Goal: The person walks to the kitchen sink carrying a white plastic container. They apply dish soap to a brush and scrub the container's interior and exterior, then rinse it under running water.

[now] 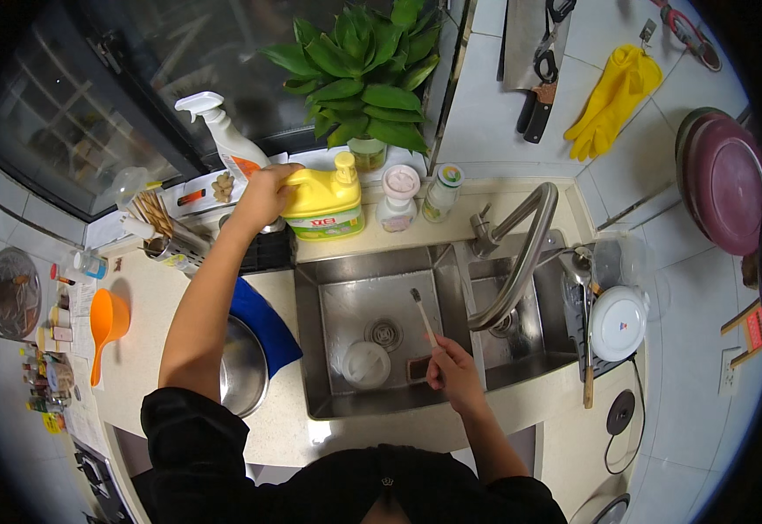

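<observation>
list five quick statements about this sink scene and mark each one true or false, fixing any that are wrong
1. The left hand is on the yellow pump bottle. True.
2. The right hand holds a sponge. False: it holds a slim brush with a dark head.
3. A whitish round container sits in the larger basin. True.
4. The yellow gloves lie in the larger basin. False: they hang on the tiled wall.
5. The orange scoop lies on the counter. True.
</observation>
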Tool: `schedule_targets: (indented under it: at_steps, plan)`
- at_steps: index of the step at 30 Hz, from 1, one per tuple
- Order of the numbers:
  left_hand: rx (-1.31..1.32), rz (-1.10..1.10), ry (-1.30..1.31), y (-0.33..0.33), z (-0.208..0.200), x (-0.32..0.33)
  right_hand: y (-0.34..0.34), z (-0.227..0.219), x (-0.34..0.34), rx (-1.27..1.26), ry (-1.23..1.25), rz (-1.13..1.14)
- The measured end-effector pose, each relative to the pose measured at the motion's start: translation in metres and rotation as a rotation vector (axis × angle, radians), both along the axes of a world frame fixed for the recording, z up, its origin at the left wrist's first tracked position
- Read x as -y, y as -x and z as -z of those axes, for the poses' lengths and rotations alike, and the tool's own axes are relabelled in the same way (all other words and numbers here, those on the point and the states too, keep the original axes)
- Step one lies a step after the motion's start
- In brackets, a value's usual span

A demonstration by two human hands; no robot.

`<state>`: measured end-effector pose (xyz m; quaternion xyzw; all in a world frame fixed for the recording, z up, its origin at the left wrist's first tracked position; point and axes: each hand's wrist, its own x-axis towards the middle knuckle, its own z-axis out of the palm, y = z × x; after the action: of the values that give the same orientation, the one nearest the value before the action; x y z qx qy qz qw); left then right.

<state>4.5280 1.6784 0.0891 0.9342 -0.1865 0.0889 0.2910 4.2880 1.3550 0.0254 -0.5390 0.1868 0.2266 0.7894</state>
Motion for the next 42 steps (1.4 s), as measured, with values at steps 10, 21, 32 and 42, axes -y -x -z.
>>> schedule_targets:
  at_steps: [10, 21, 32, 42]
  plan:
    - [0.121, -0.357, 0.480, 0.138, 0.059, 0.070, 0.029, 0.029, 0.007, -0.074, -0.084, -0.012]
    - [-1.067, -0.963, 0.200, 0.285, 0.405, 0.085, 0.061, 0.013, 0.023, -0.224, 0.048, -0.042]
    - [-1.074, -0.697, 1.071, 0.271, 0.319, 0.079, 0.064, 0.035, 0.025, -0.035, 0.159, -0.156]
    - [-0.992, -0.095, 1.513, 0.286, 0.078, 0.098, 0.043, -0.017, 0.024, 0.664, 0.472, -0.384]
